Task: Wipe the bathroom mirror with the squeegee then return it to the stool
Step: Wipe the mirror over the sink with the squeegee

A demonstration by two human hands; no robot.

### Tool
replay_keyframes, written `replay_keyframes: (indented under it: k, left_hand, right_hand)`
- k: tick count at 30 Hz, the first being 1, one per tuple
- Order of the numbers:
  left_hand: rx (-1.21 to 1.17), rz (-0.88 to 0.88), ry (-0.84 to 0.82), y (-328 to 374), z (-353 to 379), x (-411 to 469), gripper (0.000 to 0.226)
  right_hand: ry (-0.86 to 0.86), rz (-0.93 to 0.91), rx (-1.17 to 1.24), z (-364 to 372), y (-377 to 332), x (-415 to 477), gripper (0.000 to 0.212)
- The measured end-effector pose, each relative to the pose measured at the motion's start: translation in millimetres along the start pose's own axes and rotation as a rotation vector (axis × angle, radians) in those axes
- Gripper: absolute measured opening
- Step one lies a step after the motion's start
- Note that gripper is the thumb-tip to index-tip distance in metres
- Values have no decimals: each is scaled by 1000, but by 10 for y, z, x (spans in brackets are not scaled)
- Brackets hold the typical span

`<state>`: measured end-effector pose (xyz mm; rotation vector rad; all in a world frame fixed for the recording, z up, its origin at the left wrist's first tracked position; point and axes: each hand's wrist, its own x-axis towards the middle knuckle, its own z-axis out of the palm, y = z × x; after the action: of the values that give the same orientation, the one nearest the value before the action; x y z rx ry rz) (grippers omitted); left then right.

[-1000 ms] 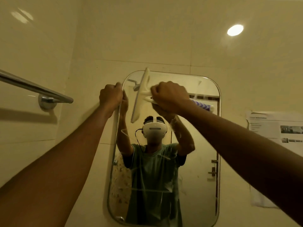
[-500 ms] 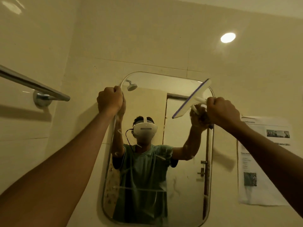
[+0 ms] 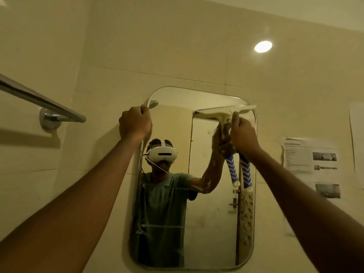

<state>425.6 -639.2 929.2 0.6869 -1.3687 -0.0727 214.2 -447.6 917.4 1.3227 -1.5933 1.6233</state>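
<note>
A tall mirror (image 3: 208,223) with rounded corners hangs on the tiled wall ahead. My left hand (image 3: 135,123) grips its upper left edge. My right hand (image 3: 243,133) holds the squeegee (image 3: 222,113) by its handle; the white blade lies level against the glass near the mirror's top right corner. The blue and white patterned handle sticks out below my fist, doubled by its reflection. The stool is out of view.
A chrome towel bar (image 3: 42,103) juts from the wall on the left at hand height. Printed paper sheets (image 3: 311,154) are stuck on the wall right of the mirror. A round ceiling light (image 3: 263,46) glows above.
My right hand carried the squeegee from the mirror's upper left across to the upper right, and the blade turned from upright through slanted to level. My left hand stayed on the mirror edge.
</note>
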Motion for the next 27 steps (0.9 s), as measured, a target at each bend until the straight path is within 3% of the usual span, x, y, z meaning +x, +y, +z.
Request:
replay_keyframes:
  k: [5,11,16,23,27]
  left_hand:
    - [-2,11,-2,11,-30,-65,49]
    - [-22,68,33,-60,10,-77,48]
    - [-23,92,62,-103,44,-124,50]
    - [42,71,80,-75,-4,-275,52]
    - [107,87,85,-137,-28,-368,52]
  right_hand:
    - [49,103,-5,68,211,-544,50]
    - [139,59,-100,-135,-241,64,39]
    - [103,64,-123,-74,-122,58,39]
    - [36,203,-120,62,457,-1076,32]
    - [38,151,-100,-69,138,-583,31]
